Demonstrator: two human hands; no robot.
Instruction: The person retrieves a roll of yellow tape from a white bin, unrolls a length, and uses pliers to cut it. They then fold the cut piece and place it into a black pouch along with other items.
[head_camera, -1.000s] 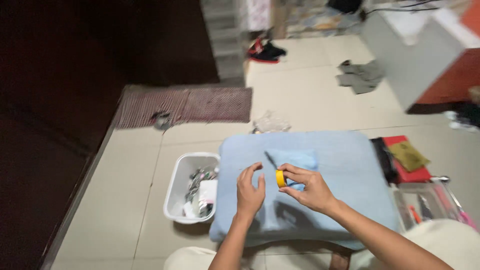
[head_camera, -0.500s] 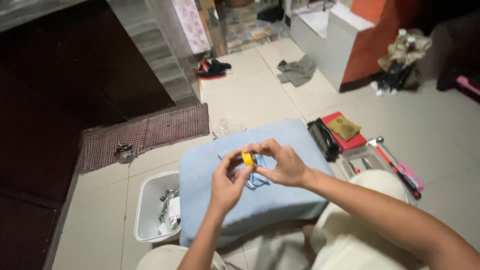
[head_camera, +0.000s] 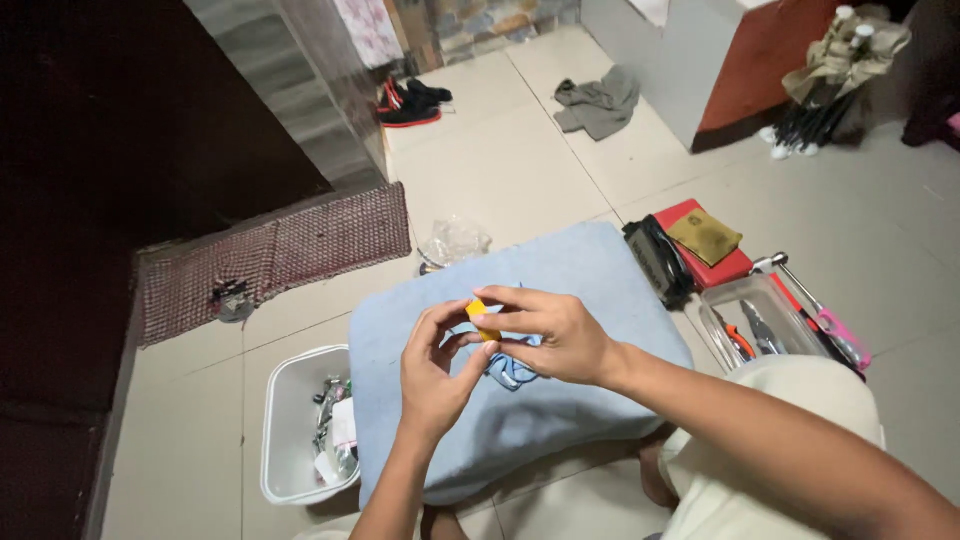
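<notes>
My one head camera looks steeply down, close over the blue cushion (head_camera: 560, 290), tiled floor (head_camera: 520, 170) stretching far.

A: Can you see the whole yellow roll (head_camera: 481, 319)?

B: No. Your right hand (head_camera: 548, 338) and left hand (head_camera: 432, 372) cover most of it.

A: The bin (head_camera: 283, 432) contents?

B: Too small to identify.

Both forearms bare, reaching forward from bottom of frame, hands meeting at centre. Left hand (head_camera: 432, 370) raised, palm facing right, fingers curled, thumb and fingertips pinched toward right hand. Right hand (head_camera: 550, 335) comes in from right, knuckles up, thumb and index closed in pinch; wrist straight.
</notes>
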